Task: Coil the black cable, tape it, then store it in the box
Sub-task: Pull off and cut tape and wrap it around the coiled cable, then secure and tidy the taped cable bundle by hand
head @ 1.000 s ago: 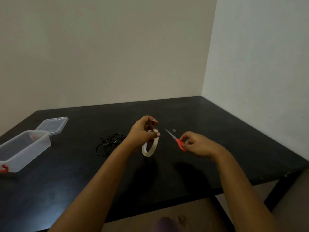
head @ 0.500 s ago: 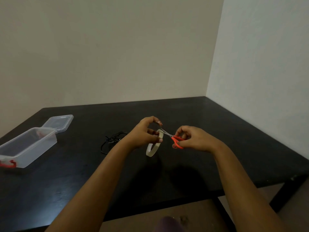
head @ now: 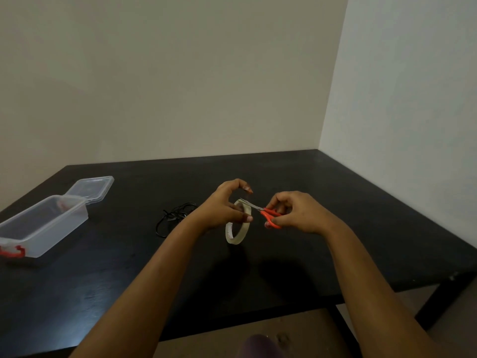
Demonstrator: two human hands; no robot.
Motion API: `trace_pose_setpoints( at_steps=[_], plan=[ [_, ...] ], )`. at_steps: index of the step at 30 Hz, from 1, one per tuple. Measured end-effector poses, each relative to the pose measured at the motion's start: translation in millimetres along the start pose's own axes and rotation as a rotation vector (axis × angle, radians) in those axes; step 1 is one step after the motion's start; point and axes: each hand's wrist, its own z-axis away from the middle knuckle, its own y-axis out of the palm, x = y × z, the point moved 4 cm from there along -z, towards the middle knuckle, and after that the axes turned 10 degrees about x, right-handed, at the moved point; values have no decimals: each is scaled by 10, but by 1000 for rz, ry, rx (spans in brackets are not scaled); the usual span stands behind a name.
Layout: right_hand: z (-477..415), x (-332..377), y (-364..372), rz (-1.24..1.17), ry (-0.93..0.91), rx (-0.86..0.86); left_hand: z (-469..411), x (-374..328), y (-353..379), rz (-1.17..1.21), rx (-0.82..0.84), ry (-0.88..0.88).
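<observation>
Worktop (head: 361,228): black, its near edge being cut off by the frame at lower left.
Box (head: 44,226): sitting open at far left, its red-latched end running out of view.
Lid (head: 90,188): lying at the box's far end.
Left hand (head: 227,208): gripping the tape roll (head: 237,233), fingers curling over and hiding its upper rim.
Right hand (head: 299,213): pinching the scissors (head: 268,215), fingers covering the red loops.
Cable (head: 173,215): lying on the worktop between box and left hand, blending into the black surface, its right end hiding behind the wrist.
Scissors: blade tips meeting the roll's top edge; any pulled strip too faint to see.
</observation>
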Motion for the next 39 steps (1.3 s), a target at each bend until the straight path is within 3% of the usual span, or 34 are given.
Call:
trace_pose_setpoints(
  at_steps=[9,17,22,25,27,29,30,32,36,39],
  plan=[
    [37,-106,-67,-14,68,-41,20,-7,-30,4,-34,-13],
    [-13,-663,71,117,476,-259,22,-14,34,62,3,1],
    [-151,-578,121,133,558,-126,-79,42,215,24,34,-6],
    [-165,-562,142,2,480,-215,-142,69,302,21,42,-4],
    [-100,-569,189,-427,396,-368,-175,103,342,15,37,-3],
    [-68,-564,279,-850,358,-343,-203,136,382,-13,16,2],
    [-81,-559,315,-952,338,-302,-213,148,400,-24,1,9],
    [-117,-560,327,-1045,272,-296,-242,143,444,-28,-40,35],
    [-203,-613,228,-1148,132,-447,-342,101,518,-10,-117,106],
    [-211,-656,39,-873,29,-644,-418,71,540,-44,-129,118]
  ],
)
